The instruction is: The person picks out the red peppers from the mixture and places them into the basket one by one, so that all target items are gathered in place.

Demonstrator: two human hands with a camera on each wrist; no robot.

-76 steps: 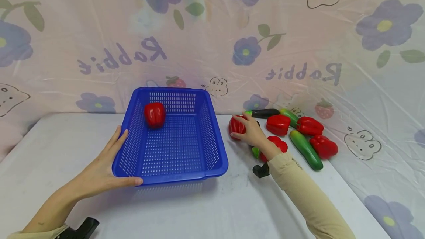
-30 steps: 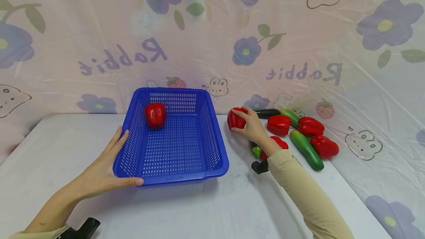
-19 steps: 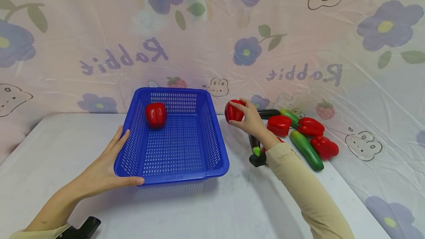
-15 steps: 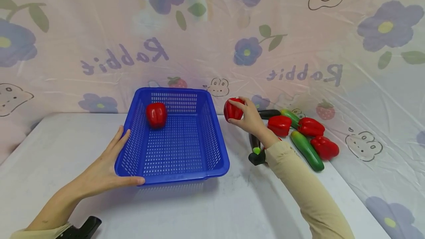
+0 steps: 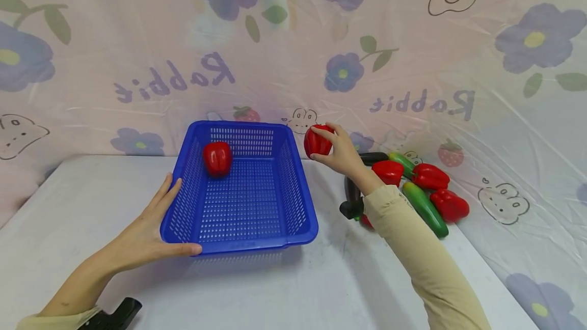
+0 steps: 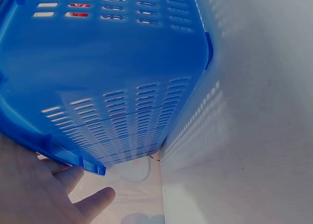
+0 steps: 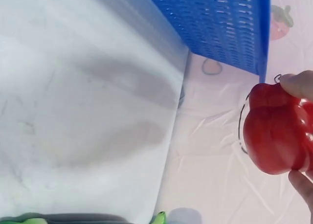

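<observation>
My right hand [image 5: 341, 153] holds a red bell pepper [image 5: 317, 141] between thumb and fingers, raised above the table just right of the basket's back corner. In the right wrist view the pepper [image 7: 276, 128] hangs in front of the patterned backdrop, apart from the blue basket [image 7: 220, 26]. My left hand [image 5: 142, 233] rests against the near left corner of the basket [image 5: 243, 244]. Its thumb lies along the front rim and its fingers spread, mostly straight, along the left side. Inside the basket, at the back left, sits another red bell pepper [image 5: 217, 159].
Right of the basket lie several vegetables: red bell peppers [image 5: 430, 176], a cucumber [image 5: 425, 210], another green vegetable [image 5: 400, 162] and dark eggplants [image 5: 373, 158]. My right forearm covers part of them. The white table [image 5: 229, 294] meets a patterned curtain [image 5: 275, 65] behind.
My right hand has lifted the red bell pepper off the table and carried it up and slightly left toward the basket. The left hand stays at the basket's corner.
</observation>
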